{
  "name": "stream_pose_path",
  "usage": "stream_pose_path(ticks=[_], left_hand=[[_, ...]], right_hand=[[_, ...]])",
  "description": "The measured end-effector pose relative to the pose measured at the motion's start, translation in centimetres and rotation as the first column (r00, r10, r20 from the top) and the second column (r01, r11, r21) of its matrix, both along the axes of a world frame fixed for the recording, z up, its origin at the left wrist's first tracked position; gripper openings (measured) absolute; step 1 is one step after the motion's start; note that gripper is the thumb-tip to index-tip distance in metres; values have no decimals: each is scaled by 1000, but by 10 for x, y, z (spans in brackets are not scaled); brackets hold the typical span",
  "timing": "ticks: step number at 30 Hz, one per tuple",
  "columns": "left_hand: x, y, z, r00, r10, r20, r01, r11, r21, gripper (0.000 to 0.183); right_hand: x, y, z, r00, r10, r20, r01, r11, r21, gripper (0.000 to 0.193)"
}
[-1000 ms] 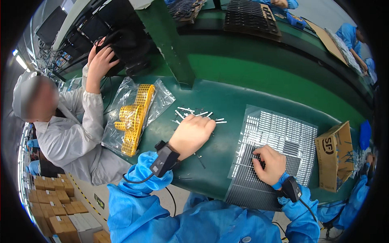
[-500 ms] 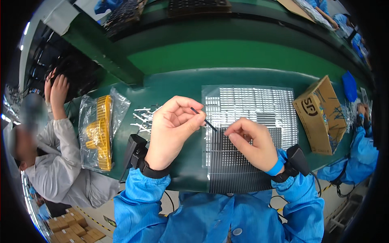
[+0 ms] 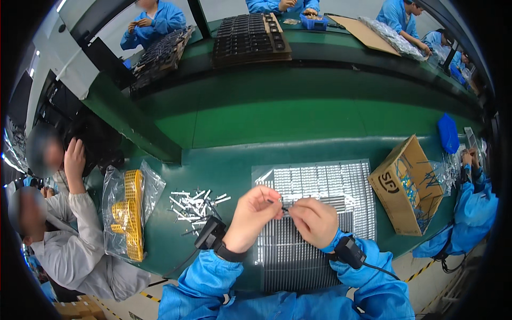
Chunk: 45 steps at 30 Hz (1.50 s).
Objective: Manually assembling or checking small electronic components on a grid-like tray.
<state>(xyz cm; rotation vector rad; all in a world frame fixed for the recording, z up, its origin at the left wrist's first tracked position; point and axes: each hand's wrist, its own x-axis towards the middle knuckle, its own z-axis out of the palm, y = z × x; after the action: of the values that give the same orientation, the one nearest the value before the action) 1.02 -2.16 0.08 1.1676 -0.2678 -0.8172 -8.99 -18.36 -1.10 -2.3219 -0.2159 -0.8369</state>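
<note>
My left hand (image 3: 249, 220) is closed in a pinch on a thin black stick (image 3: 285, 209), most of it hidden by fingers. Against its other end, the thumb and fingertips of my right hand (image 3: 316, 221) are pressed together. Both hands hover over a clear sheet (image 3: 261, 173) covered in rows of small silvery-white pieces. Nearer to me, dark narrow strips (image 3: 304, 269) lie in lines on that sheet. To the left of my left hand is a loose heap of short white and black sticks (image 3: 196, 207).
A yellow plastic grid-like part (image 3: 134, 213) lies in a clear bag at left, beside a grey-sleeved person (image 3: 80, 229). At right stands an open cardboard box (image 3: 392, 194) holding thin blue-green sticks. A green post (image 3: 128, 117) rises at back left; black trays (image 3: 248, 40) sit beyond.
My hands have come together, and my right fingertips now meet the black stick that my left hand was holding alone. The view has tilted up, showing more of the far bench.
</note>
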Motion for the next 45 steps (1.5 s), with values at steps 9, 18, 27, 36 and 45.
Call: stream_pose_path(ticks=[9, 18, 27, 36, 45], left_hand=[[4, -4, 9, 272, -271, 923, -176, 929, 325, 20], [-10, -1, 5, 345, -200, 917, -206, 937, 281, 12], [-19, -4, 3, 297, -207, 932, -288, 911, 294, 8], [-8, -2, -14, 273, -193, 943, -317, 907, 277, 9], [-7, -15, -13, 248, -213, 945, -281, 918, 281, 11]], right_hand=[[5, -11, 0, 968, 64, -244, 37, 921, 388, 7], [-3, -7, -5, 985, 34, -169, 8, 971, 239, 9], [-2, -4, -11, 996, -14, -92, 36, 971, 235, 12], [3, -3, -14, 990, -19, -141, 60, 954, 294, 11], [-4, -3, -31, 990, -136, -45, 143, 966, 216, 7]])
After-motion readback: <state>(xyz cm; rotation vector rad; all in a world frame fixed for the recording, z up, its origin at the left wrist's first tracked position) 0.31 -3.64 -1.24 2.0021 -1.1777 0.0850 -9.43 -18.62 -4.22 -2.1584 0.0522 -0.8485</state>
